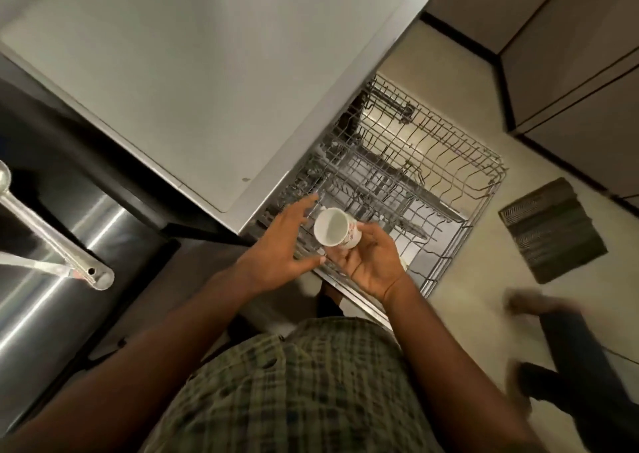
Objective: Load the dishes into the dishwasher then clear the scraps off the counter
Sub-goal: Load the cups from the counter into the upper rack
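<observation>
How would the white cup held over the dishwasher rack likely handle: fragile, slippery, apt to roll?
The cup looks like glazed ceramic, so probably rigid and breakable if dropped onto the wire rack. The right hand holds it tilted; its round wall could roll if laid sideways. The smooth glaze may be slippery.

Green-and-dark plaid shirt, bare forearms, dark trousers and a blurred brown shoe.

text: none legible | cup: printed pattern only, no readable words
</observation>
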A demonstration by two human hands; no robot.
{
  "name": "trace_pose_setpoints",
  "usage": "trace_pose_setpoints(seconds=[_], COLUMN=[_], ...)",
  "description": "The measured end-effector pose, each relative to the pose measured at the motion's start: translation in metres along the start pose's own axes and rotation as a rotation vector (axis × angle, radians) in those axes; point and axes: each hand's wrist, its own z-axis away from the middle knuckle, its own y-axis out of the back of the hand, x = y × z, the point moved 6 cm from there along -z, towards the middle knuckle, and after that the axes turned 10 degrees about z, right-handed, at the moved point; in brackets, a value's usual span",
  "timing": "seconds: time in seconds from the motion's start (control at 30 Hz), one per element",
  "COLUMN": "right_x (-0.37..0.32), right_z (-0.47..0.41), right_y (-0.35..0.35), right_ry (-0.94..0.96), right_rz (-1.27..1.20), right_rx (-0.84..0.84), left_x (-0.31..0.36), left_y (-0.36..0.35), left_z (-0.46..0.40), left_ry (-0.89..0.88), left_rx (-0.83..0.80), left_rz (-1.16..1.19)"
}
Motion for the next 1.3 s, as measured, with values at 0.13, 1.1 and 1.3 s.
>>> trace_pose_setpoints(seconds=[0.13, 1.1, 1.3], right_x=[-0.017, -0.01, -0.011], right_z=[-0.018, -0.136, -0.132], right_y=[0.044, 0.068, 0.06], right_ry=[0.035, 0.222, 0.217], right_rz=[-0.031, 2.329, 2.329], right_rx=[0.193, 0.145, 0.164], left_x=[-0.021, -0.04, -0.037], left_y=[-0.022, -0.017, -0.015], left_z=[-0.021, 0.032, 0.031], left_ry=[0.136, 0.297, 0.282], left_rx=[-0.149, -0.03, -0.022], left_rz=[-0.194, -0.272, -0.283])
